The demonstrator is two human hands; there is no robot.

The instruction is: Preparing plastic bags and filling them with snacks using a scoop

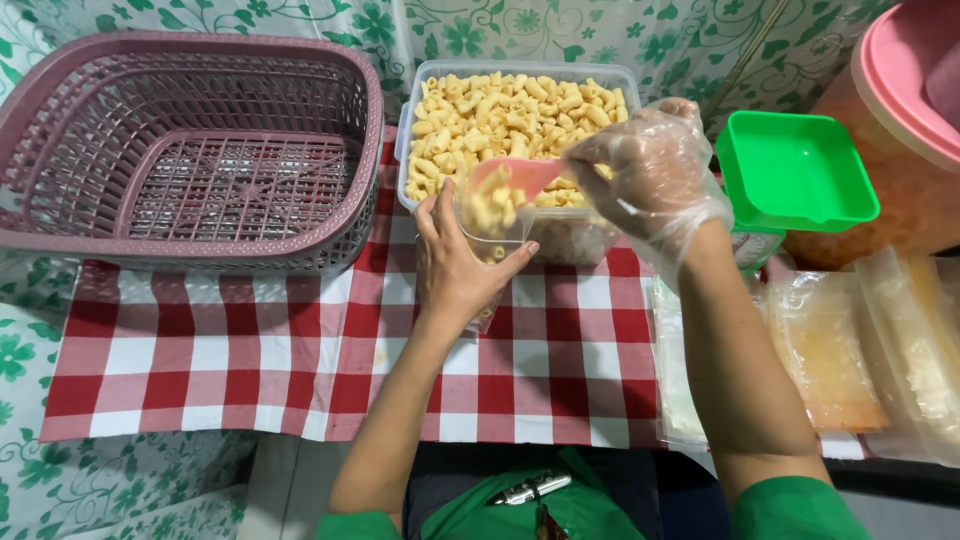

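The left hand (455,265) is bare and its fingers are closed around a small clear plastic pouch (492,215), holding it upright and open just in front of the big tub. The pouch already has some pale yellow snack pieces inside. The right hand (650,175) wears a thin transparent glove, and its fingers grasp a pink plastic scoop (515,178), which is tilted over the mouth of the pouch.

The clear rectangular tub (430,75) stands on the worktop and is filled almost to the rim with short, curved, tube-like snack pieces (500,110), dry and matte. At the left there is 1 mauve plastic basket (330,215) with lattice walls and a grid bottom. At the right a green square plastic lid (795,170) is seen, then a big orange container with a pink lid (900,70). Flat clear packets (830,350) lie on the right side. A red and white checked cloth (250,360) covers the worktop.
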